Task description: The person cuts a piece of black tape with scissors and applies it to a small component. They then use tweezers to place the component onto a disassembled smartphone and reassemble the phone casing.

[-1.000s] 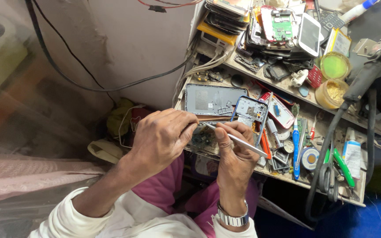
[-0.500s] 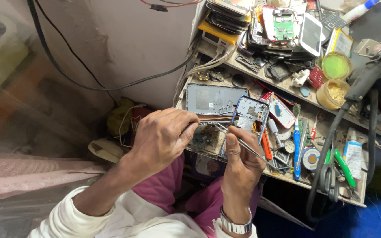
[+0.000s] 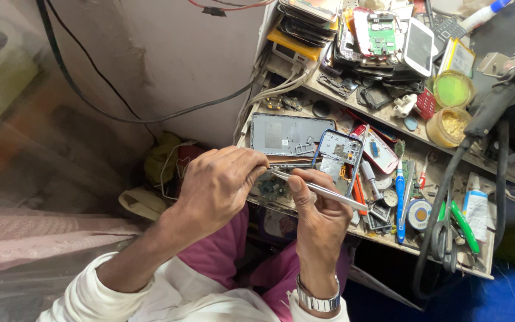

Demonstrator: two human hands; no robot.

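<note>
We worked at a crowded workbench [image 3: 329, 229] set against a pale wall [image 3: 180, 59], its upper shelf stacked with old phones [image 3: 382, 36] and two round tubs of paste [image 3: 451, 107]. A grey phone back panel [image 3: 284, 134] lay flat near the bench's rear edge, and just beside it an opened phone frame [image 3: 340, 152] with blue edges. In front of these sat the green circuit board [image 3: 275, 189], partly hidden under our hands. Our left hand [image 3: 219, 185] curled over the board's edge, fingers drawn together on it. Our right hand [image 3: 317, 211], a metal watch [image 3: 317, 298] on its wrist, pinched a pair of silver tweezers [image 3: 317, 191], whose tips reached toward the left hand over the board. A blue toothbrush [image 3: 399, 197] and a roll of solder wire [image 3: 418, 213] lay to the right.
</note>
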